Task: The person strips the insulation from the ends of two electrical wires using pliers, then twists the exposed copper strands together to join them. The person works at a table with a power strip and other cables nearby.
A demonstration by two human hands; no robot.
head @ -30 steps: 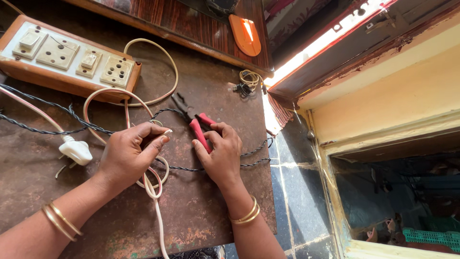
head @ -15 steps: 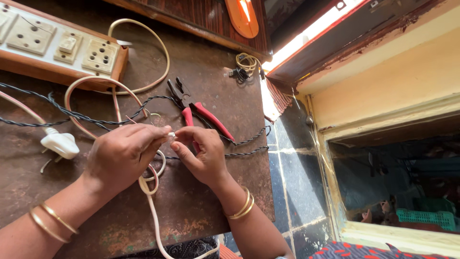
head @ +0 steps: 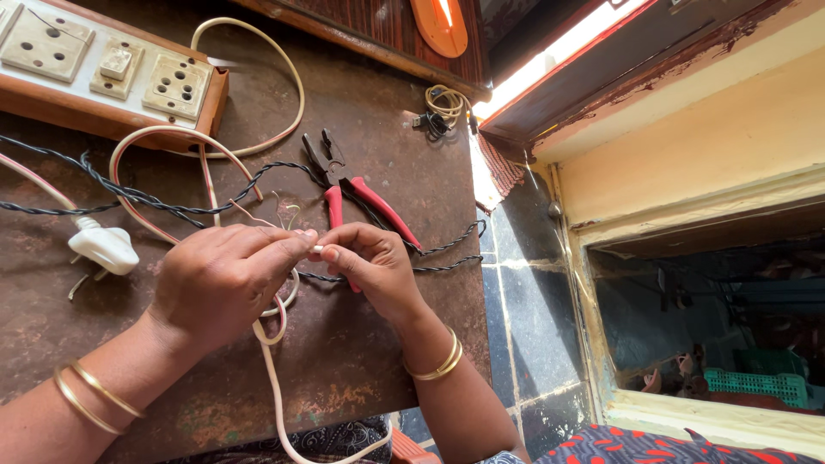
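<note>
White cable (head: pixel 273 378) end is pinched between both your hands (head: pixel 225 279) (head: pixel 371 265); loose grip may let the exposed strands splay beside the red pliers (head: pixel 357 199).

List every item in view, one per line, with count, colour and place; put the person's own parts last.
white cable: one, cream, end pinched between both hands, trailing toward the near table edge
pliers: one, red handles, black jaws, lying just beyond the hands
twisted wire: one, black, running across the table
plug: one, white, left of the hands
switchboard: one, cream sockets on a wooden box, far left
coiled wire: one, pale, far table edge
table: one, rusty brown
basket: one, green, below right
bangles: gold, on both wrists
left hand: on the cable end
right hand: on the cable end
</note>
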